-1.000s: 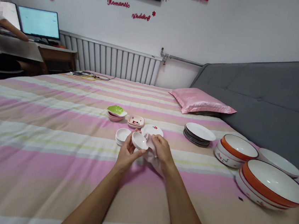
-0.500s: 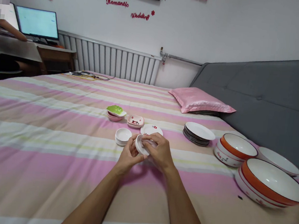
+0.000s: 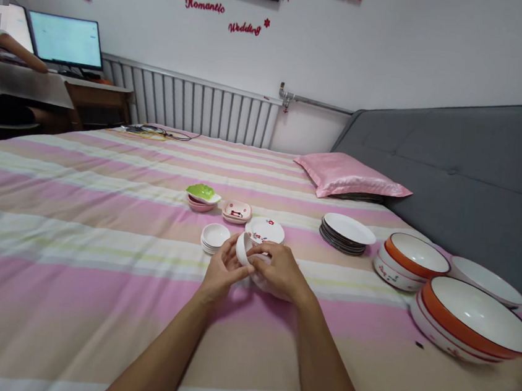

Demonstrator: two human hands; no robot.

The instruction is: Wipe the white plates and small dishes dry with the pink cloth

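My left hand (image 3: pixel 221 271) grips a small white dish (image 3: pixel 242 248) tipped on its edge above the striped bed (image 3: pixel 72 263). My right hand (image 3: pixel 280 271) is closed on a white cloth (image 3: pixel 265 282) and presses it against the dish. Just beyond the hands lie a stack of small white dishes (image 3: pixel 214 237) and a white saucer with red flowers (image 3: pixel 265 229).
Farther back sit a green leaf dish on pink ones (image 3: pixel 202 195) and a pink square dish (image 3: pixel 236 211). To the right are stacked white plates (image 3: pixel 347 232), orange-rimmed bowls (image 3: pixel 413 259) (image 3: pixel 476 321), a pink pillow (image 3: pixel 349 175) and a grey headboard (image 3: pixel 478 175). A person sits at monitors (image 3: pixel 65 40) far left.
The dish has turned from lying open in my left hand to standing on edge. My right hand has shifted with the cloth over and down around the dish.
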